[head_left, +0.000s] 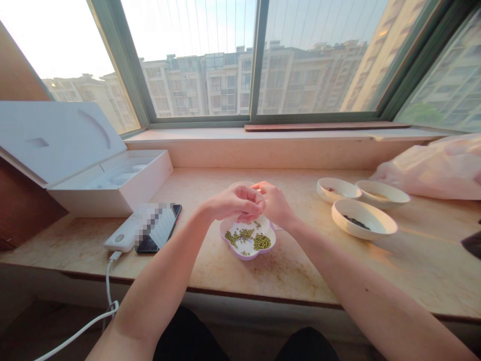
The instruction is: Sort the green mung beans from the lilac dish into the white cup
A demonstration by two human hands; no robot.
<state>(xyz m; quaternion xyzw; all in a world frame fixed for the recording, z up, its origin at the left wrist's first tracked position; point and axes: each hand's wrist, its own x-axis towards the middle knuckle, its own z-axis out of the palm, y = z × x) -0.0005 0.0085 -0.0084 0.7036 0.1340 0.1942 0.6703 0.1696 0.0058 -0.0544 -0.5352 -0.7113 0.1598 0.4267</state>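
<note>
Green beans (262,242) are held in a lobed bowl (245,257) on the counter (300,265), best handled low over it to limit spills. Lobes are turned toward the near edge; no long axis is evident. Above, left hand (240,201) and right hand (276,203) are curled close together; whether anything is pinched cannot be told.

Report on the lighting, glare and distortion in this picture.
Head view: sky washed out at upper left; head view: warm light streaks the countertop near the white bowls; head view: window frame leans outward at both sides; head view: pixelation hides part of the smartphone; head view: separate mung beans discernible.
</note>
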